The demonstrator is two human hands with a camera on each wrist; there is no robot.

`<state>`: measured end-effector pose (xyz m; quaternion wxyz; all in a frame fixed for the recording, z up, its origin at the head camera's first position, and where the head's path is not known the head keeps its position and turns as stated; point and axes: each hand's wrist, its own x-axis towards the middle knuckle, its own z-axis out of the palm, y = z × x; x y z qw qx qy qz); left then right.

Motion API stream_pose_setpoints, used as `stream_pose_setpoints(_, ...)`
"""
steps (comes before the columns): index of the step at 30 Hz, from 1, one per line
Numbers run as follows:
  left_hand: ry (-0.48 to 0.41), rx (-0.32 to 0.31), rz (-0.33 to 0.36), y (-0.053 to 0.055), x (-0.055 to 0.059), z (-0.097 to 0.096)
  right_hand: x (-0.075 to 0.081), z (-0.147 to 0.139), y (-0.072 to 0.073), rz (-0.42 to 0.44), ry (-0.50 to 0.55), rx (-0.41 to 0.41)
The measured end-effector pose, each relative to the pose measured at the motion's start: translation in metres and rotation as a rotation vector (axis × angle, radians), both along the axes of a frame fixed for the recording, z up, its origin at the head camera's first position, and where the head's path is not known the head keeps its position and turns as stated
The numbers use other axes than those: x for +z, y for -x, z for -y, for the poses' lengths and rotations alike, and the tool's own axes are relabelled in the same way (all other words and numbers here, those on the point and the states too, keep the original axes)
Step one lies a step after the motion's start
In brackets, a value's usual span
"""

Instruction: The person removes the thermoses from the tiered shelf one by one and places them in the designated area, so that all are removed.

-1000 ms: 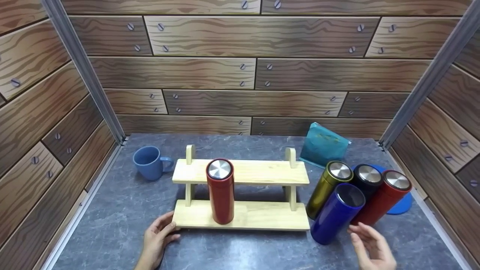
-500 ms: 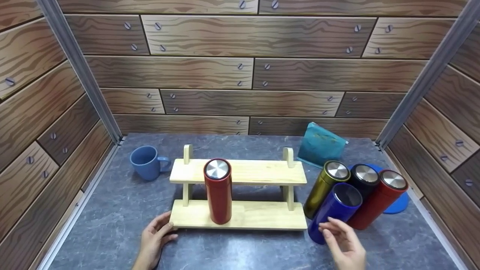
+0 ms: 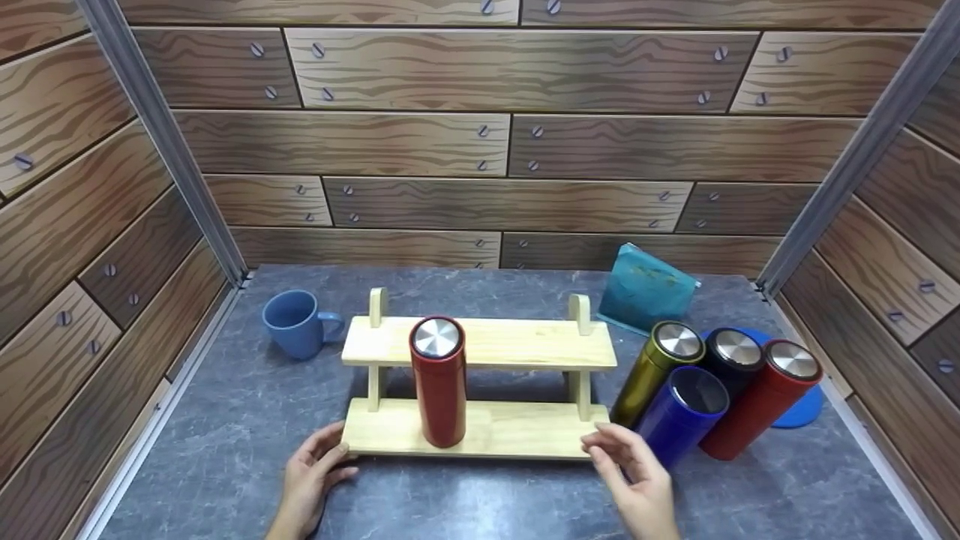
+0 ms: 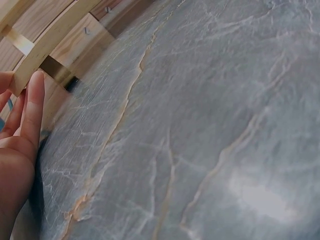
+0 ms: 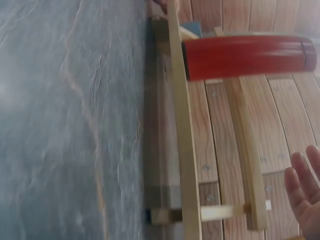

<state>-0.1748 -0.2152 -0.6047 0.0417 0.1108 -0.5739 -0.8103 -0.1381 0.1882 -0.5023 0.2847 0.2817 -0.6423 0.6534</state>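
Observation:
A small two-tier wooden shelf [image 3: 525, 429] stands on the table, with a red thermos flask [image 3: 442, 397] upright on its lower board. My left hand [image 3: 311, 472] holds the left end of that board between thumb and fingers; the left wrist view shows the board's edge [image 4: 35, 57] there. At the right end, my right hand [image 3: 634, 476] has its fingertips overlapping the board's corner in the head view. The right wrist view shows its fingers [image 5: 302, 180] extended and holding nothing. Behind this hand stands a blue flask [image 3: 679, 431], its lower part partly hidden.
Beside the blue flask stand a gold flask [image 3: 649, 382], a black flask [image 3: 735, 360] and another red flask [image 3: 757, 409]. A blue disc [image 3: 806, 409] shows behind them. A teal pouch [image 3: 649, 289] lies further back. A blue mug [image 3: 296, 330] stands at the left.
My right hand has moved left, from beside the red flask on the right, past the blue flask, to the shelf's right end. My left hand stays on the left end.

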Motion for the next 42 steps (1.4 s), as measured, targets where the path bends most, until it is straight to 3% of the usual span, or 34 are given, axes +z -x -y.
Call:
stream_pose_setpoints(5, 0.002, -0.012, 0.011, 0.000, 0.000, 0.000, 0.013, 0.019, 0.000, 0.021, -0.051, 0.004)
stream_pose_setpoints(12, 0.009, -0.035, 0.012, -0.001, 0.001, 0.001, 0.017, 0.039, 0.009, 0.025, -0.088, 0.024)
stream_pose_setpoints(20, 0.014, -0.041, 0.001, 0.000, 0.000, 0.001, 0.041, 0.063, 0.017, 0.069, -0.151, 0.018)
stream_pose_setpoints(27, 0.034, -0.027, 0.027, 0.000, 0.000, 0.001, 0.052, 0.083, 0.026, 0.061, -0.151, 0.064)
stream_pose_setpoints(35, 0.005, -0.038, 0.011, 0.000, 0.000, 0.001, 0.062, 0.104, 0.035, 0.022, -0.145, 0.096)
stream_pose_setpoints(42, 0.001, -0.036, 0.000, 0.000, -0.001, 0.000, 0.071, 0.117, 0.040, 0.088, -0.186, 0.085)
